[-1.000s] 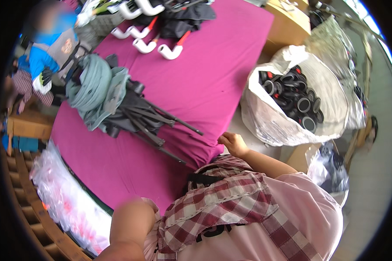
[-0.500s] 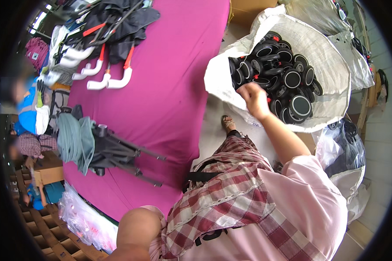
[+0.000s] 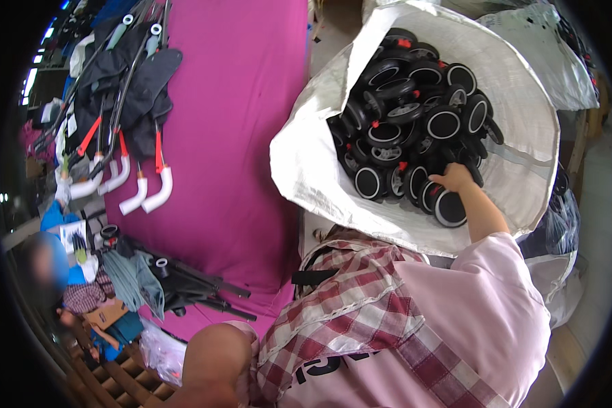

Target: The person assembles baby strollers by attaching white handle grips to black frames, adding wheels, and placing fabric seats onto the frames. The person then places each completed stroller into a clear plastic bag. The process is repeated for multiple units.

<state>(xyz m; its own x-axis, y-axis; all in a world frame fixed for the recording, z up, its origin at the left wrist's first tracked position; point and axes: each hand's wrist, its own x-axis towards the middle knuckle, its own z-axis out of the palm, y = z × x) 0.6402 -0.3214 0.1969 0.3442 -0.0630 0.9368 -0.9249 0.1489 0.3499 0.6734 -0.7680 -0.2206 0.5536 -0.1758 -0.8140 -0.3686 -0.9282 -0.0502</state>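
Illumination is even and bright across the centre, diffuse, with no hard shadows. The magenta cover of the desk (image 3: 251, 122) reads saturated and evenly lit. The white woven sack (image 3: 523, 122) is close to overexposed on its upper wall, while the black wheels (image 3: 415, 122) inside it show small glossy highlights. Strip lights glare at the far left edge. Fisheye distortion bends straight edges strongly; a black vignette rings the frame. Focus is sharp centrally, softer toward the rim.

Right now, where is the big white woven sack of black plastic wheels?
The white woven sack sits at upper right of the head view, beside the magenta-covered table, with the right hand reaching among its black wheels.
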